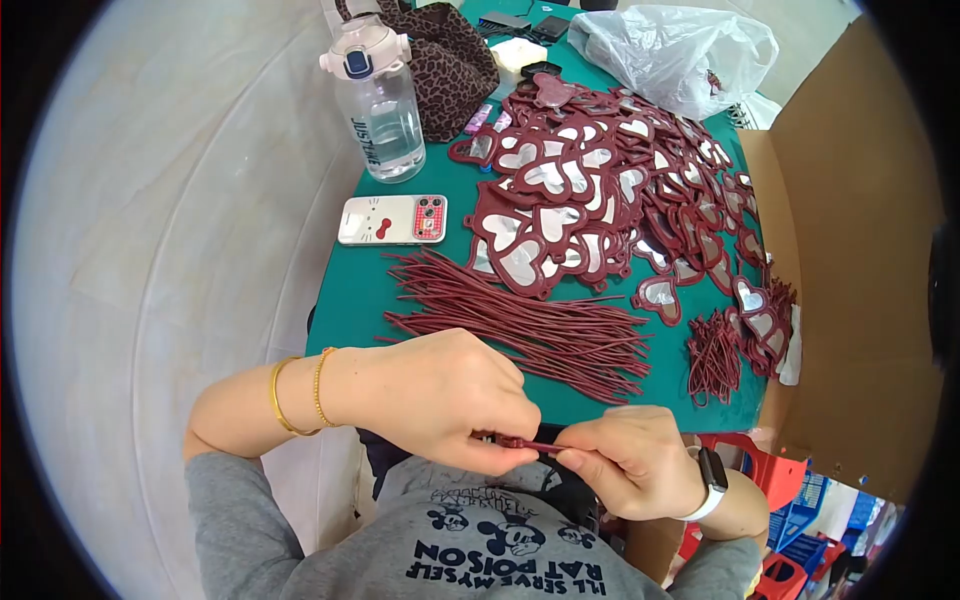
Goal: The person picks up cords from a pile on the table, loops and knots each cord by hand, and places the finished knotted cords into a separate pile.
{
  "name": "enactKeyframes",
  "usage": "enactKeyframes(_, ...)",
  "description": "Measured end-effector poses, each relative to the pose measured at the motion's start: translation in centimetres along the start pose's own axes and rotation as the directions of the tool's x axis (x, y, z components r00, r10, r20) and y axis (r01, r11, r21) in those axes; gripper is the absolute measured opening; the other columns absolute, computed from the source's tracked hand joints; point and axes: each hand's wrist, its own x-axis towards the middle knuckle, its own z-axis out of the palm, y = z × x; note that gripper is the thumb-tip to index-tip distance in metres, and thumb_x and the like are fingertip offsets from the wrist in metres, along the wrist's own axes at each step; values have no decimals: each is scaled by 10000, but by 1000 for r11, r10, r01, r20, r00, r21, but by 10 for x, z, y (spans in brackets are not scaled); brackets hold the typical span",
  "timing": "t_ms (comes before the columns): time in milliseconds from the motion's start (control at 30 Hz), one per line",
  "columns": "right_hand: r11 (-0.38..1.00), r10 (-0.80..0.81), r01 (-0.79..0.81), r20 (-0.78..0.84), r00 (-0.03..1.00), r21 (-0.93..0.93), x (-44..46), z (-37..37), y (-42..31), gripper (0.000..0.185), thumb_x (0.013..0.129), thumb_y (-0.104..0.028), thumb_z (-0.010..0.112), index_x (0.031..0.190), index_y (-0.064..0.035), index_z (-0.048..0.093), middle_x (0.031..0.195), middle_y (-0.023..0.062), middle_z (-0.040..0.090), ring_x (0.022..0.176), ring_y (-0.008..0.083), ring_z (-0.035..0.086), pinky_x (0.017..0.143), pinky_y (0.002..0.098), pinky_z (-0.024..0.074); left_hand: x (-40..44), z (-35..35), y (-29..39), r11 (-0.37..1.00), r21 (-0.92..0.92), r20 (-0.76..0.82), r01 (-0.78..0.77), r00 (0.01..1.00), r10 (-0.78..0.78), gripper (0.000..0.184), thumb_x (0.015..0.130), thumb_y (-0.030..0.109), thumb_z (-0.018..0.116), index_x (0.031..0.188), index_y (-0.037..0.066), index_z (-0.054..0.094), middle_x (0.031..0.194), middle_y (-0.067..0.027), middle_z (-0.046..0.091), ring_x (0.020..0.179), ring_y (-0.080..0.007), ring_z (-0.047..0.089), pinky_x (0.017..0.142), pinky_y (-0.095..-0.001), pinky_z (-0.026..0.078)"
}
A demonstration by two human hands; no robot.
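Phone sat far left on bench. Left hand curled tight around dark red cord, thick bit near fingertips, maybe knot. Loose straight cords lay just beyond. Cord was taut between hands, just off near bench edge. Right hand pinched other side. Looked like knotting/tightening step imo; next pull called for firm pinch both sides. Looped cords farther right.

Dk-red cord, part hidden, straight btwn L hand & R hand.
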Motion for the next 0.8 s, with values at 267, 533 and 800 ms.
enactKeyframes(267,805,-159,143,24,987,-575,12,-4,5,159,773,-107,758,918,-82,697,690,25,617,608,207,601,546,378,455,-1,2,-4,976,185,-76,116,992,-103,254,822,284,793,807,91,629,634,-18,569,582,-200,575,505,-317,475)
enactKeyframes(533,843,-77,81,30,997,-532,20,6,9,199,739,-122,776,911,-90,681,630,-2,533,581,173,587,480,326,450,5,3,-7,975,216,-145,51,989,-19,218,807,229,787,766,89,624,620,-23,549,583,-199,568,484,-324,464)
enactKeyframes(800,873,-252,280,124,960,-399,19,-3,0,143,788,-102,724,914,-73,662,603,-13,470,465,136,518,426,285,429,-10,0,2,994,103,-105,-23,994,34,213,799,185,780,726,102,599,595,-10,495,552,-183,539,462,-319,430)
